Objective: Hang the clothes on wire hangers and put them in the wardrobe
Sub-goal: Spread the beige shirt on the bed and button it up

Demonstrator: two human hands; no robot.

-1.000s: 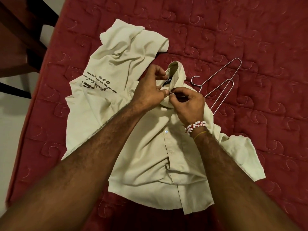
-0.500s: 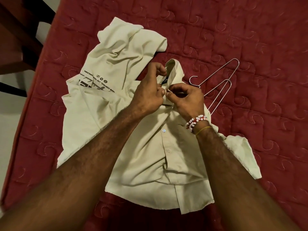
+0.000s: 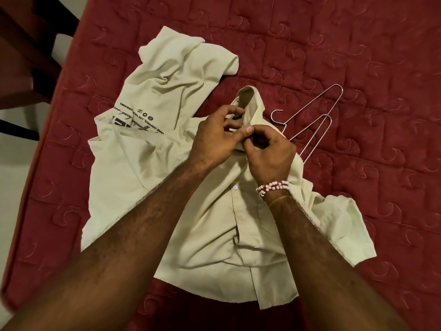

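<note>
A cream button-up shirt (image 3: 219,230) lies spread on the red quilted bed (image 3: 358,56), its collar (image 3: 249,101) standing up in the middle. My left hand (image 3: 214,139) and my right hand (image 3: 269,156) meet just below the collar, fingers curled and pinching the shirt's placket there. A bead bracelet sits on my right wrist. One wire hanger (image 3: 315,115) lies on the bed right of the collar, its lower part tucked under the shirt's shoulder. Black print shows on the folded-over cloth at the upper left.
The bed's left edge (image 3: 31,187) runs diagonally, with pale floor beyond it. Dark wooden furniture (image 3: 21,68) stands at the top left corner. Red mattress shows around the shirt on the right and far side.
Both hands stay at the collar; my left fingers have spread slightly and the fingertips have shifted on the cloth. The shirt and hanger lie as before.
</note>
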